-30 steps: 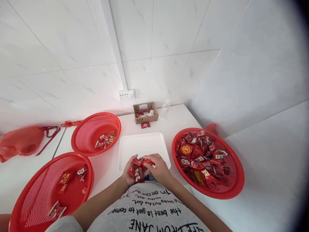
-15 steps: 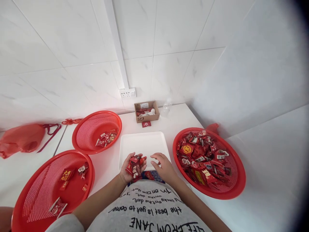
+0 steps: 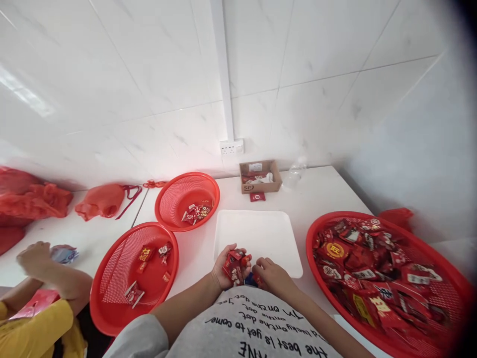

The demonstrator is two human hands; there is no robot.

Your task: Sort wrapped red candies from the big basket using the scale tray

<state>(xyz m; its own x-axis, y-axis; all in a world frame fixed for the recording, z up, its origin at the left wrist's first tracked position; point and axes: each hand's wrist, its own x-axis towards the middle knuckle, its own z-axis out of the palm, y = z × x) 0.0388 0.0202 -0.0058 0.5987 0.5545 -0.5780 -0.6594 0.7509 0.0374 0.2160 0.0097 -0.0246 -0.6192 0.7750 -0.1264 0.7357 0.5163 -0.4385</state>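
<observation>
My left hand [image 3: 222, 266] is closed round a bunch of red candy packets [image 3: 235, 263], held just over the near edge of the white tray [image 3: 261, 233]. Close beside it on the right, my right hand [image 3: 274, 274] rests with its fingers curled near a red and blue packet [image 3: 254, 281] lying at the table's front edge; I cannot make out whether it grips anything. A large red basket [image 3: 316, 236] heaped with red candy packets stands to the right of both hands.
Two red baskets [image 3: 112, 278] [image 3: 171, 194] with a few packets stand at the left. A small cardboard box [image 3: 260, 176], a loose red packet [image 3: 257, 197] and a clear bottle [image 3: 294, 174] sit by the wall. Red plastic bags [image 3: 100, 201] lie far left. Another person's hand [image 3: 33, 256] and yellow sleeve show at the bottom left.
My view has swung left, bringing another person into sight. My right hand has drawn away from the packets in my left hand and dropped to the table edge.
</observation>
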